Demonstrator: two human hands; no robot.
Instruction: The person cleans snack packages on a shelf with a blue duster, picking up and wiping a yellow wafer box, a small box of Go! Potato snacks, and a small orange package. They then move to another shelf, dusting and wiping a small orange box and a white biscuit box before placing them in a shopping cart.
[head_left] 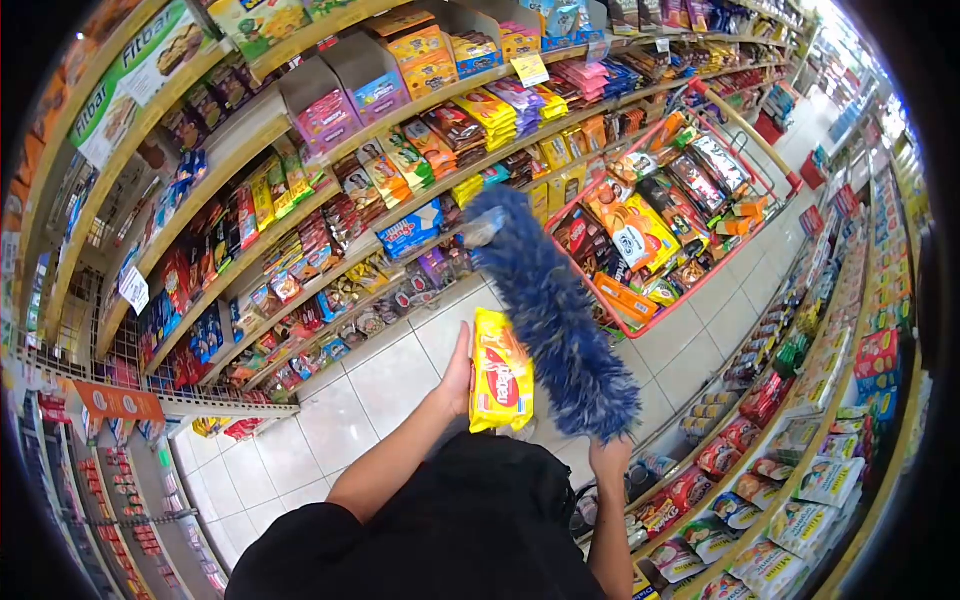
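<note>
**Steady hold, light strokes**

My left hand (458,374) grips the yellow packet (502,378) in front of me; my right hand (609,463) is closed around the lower end of the blue duster (562,325), just beside it. Soft sweeps without crushing should work best.

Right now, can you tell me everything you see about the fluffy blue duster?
The duster is long, thick and shaggy, dark blue with paler flecks, and looks like soft strands of fibre. A whitish patch shows near its upper end. It slants from upper left to lower right in the picture, beside the yellow packet; I can't tell if they touch. The right hand holds its lower end, and no handle can be made out.
</note>
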